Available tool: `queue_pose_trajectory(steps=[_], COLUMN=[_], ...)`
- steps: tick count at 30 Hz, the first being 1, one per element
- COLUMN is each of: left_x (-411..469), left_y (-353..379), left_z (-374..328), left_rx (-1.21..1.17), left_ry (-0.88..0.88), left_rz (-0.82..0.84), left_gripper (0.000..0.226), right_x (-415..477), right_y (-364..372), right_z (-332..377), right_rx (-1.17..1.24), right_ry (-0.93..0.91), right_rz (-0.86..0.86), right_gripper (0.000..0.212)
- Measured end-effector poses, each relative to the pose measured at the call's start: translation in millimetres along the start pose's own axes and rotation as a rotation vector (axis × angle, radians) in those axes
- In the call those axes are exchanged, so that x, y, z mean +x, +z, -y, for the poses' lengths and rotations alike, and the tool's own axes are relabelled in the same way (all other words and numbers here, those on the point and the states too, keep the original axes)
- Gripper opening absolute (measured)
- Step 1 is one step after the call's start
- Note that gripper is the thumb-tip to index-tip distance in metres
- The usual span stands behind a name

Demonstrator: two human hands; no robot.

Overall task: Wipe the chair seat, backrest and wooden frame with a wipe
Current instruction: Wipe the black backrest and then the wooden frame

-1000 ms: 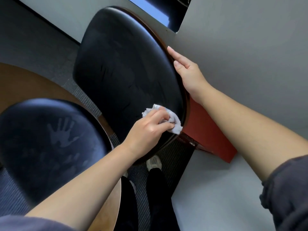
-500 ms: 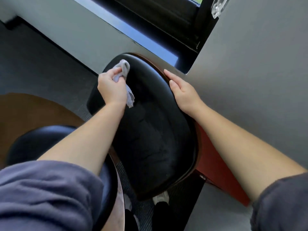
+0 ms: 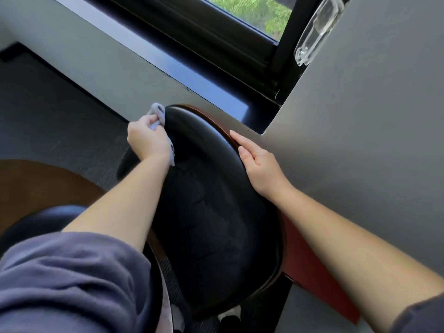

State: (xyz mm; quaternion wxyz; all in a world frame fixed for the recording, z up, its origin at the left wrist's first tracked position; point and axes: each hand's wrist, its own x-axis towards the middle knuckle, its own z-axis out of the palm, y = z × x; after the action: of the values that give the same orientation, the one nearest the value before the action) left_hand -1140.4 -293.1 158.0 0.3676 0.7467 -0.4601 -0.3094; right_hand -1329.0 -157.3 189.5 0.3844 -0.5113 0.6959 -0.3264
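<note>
The black padded backrest (image 3: 211, 212) fills the middle of the view, with a thin brown wooden frame edge (image 3: 209, 118) showing along its top right rim. My left hand (image 3: 146, 138) is closed on a crumpled grey-white wipe (image 3: 158, 112) at the backrest's top left edge. My right hand (image 3: 259, 162) lies flat with fingers together against the right rim of the backrest, steadying it. The black seat (image 3: 36, 224) shows at the lower left, partly hidden by my left sleeve.
A grey wall (image 3: 360, 140) stands close on the right, with a window sill (image 3: 192, 78) and dark window frame (image 3: 192, 27) just beyond the chair top. A reddish panel (image 3: 310, 272) sits between chair and wall. Dark carpet (image 3: 48, 116) and a brown curved surface (image 3: 36, 183) lie left.
My left hand carried the wipe from the lower right part of the backrest up to its top left edge. The view tilted upward, showing the window. My right hand stayed on the rim.
</note>
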Motion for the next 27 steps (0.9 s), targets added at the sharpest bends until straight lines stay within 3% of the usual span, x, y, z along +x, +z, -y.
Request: queue_pose_trajectory(steps=[4,10,15,21,27], left_x=[-50,-27,-90,-96,-146], left_y=[-8,-8,-18,-12,-34], left_z=[5,5,18,14,29], left_rx=[0.044,0.011,0.011,-0.054,-0.065], left_ry=[0.244,0.037,0.321,0.257,0.462], left_rz=[0.119,-0.012,0.181,0.113,0.357], left_gripper=[0.026,0.027,0.020,0.018,0.020], right_x=[-2,-1,-1,-1,0], right_y=[0,1,1,2,3], right_z=[0,0,1,-1,-1], right_rx=[0.021,0.014,0.012,0.004,-0.023], right_ry=[0.011,-0.001,-0.003,-0.010,-0.016], right_rz=[-0.003,-0.004,-0.009,-0.025,-0.042], right_gripper=[0.039,0.039,0.039,0.039,0.039])
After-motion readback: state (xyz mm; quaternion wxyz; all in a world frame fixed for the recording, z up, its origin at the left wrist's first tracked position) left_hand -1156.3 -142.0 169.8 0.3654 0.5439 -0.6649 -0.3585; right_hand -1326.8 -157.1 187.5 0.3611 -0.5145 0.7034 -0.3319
